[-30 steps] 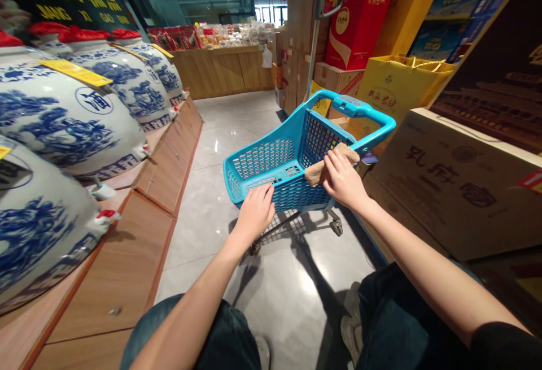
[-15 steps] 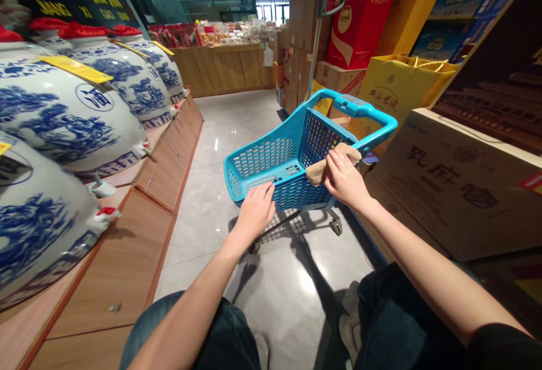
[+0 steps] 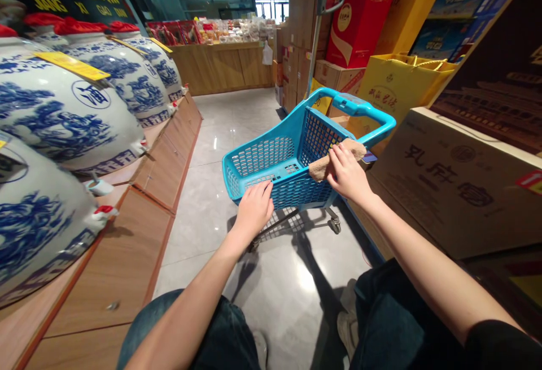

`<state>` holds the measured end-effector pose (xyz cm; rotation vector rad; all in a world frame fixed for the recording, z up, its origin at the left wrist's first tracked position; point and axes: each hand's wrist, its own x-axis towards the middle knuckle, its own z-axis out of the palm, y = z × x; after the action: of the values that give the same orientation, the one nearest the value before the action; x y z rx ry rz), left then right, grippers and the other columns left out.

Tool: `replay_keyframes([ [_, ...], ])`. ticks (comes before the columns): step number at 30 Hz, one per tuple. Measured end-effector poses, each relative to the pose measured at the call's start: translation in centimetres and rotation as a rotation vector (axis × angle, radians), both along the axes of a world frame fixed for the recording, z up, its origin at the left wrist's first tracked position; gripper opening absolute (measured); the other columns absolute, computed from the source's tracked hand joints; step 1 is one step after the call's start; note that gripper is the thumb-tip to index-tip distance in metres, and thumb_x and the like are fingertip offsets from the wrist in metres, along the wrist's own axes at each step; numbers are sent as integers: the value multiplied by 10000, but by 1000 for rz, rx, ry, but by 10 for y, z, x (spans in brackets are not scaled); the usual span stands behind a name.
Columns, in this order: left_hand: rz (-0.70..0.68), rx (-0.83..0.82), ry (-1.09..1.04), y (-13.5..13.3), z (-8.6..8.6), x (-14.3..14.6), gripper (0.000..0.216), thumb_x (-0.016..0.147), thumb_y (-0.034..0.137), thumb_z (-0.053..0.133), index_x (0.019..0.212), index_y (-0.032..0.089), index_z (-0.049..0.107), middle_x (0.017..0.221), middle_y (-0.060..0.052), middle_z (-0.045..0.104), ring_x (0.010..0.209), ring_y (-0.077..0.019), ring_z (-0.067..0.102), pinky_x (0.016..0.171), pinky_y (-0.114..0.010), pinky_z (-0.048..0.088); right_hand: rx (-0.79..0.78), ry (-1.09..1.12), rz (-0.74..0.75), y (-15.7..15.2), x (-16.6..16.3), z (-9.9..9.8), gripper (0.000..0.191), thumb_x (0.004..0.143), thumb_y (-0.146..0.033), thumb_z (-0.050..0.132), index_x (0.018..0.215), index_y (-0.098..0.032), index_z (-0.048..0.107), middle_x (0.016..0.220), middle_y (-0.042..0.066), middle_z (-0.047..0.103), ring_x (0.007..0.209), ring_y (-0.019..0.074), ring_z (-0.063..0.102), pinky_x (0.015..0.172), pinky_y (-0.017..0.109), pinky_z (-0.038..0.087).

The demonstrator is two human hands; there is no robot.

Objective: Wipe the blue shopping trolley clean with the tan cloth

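Your right hand closes on a tan cloth of soft-looking fabric, pressed to the near side of a blue plastic lattice-walled shopping cart, just beside its looped blue plastic handle. Your left hand curls over the same side, holding it nearer the low front end. The cart stands on the glossy grey tiled floor. The cloth work looks under way; you can't tell which stretches are done or left, since the plastic looks alike throughout.
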<state>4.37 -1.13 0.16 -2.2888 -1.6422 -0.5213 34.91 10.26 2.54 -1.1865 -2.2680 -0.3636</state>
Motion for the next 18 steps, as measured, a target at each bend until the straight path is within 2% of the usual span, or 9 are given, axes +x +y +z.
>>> replay_keyframes([
  [2, 14, 6, 1, 1, 0, 1, 456, 981, 208, 462, 1410, 119, 591, 1418, -172, 648, 1321, -290, 605, 1114, -460, 502, -7, -18, 8, 0, -1, 0, 666, 900, -211, 488, 1528, 4, 429, 1594, 255, 452, 1533, 386, 355, 1237, 603, 339],
  [8, 18, 3, 22, 3, -2, 2, 467, 972, 199, 469, 1407, 66, 579, 1434, -199, 632, 1329, -304, 600, 1118, -463, 501, 16, 66, -128, 14, 16, 11, 649, 897, -213, 490, 1503, 14, 457, 1567, 277, 476, 1531, 404, 347, 1236, 627, 315],
  [11, 24, 13, 17, 7, -2, 8, 490, 972, 207, 470, 1422, 32, 555, 1437, -218, 625, 1341, -318, 591, 1120, -470, 498, 3, 45, -78, 5, -2, 4, 627, 899, -218, 502, 1472, 38, 486, 1534, 282, 508, 1518, 404, 367, 1227, 603, 346],
  [15, -6, -1, -2, 15, 0, 24, 537, 972, 210, 463, 1480, 35, 492, 1474, -229, 593, 1393, -324, 549, 1144, -495, 476, -16, -16, 62, -17, -39, -12, 663, 883, -215, 535, 1500, 17, 472, 1558, 263, 497, 1519, 381, 382, 1225, 568, 367],
  [18, -27, -22, -9, 21, 1, 38, 548, 973, 210, 458, 1496, 47, 478, 1502, -226, 571, 1427, -326, 520, 1175, -510, 446, -17, -43, 76, -20, -46, -13, 654, 887, -217, 538, 1500, 3, 481, 1576, 252, 483, 1517, 371, 392, 1239, 564, 336],
])
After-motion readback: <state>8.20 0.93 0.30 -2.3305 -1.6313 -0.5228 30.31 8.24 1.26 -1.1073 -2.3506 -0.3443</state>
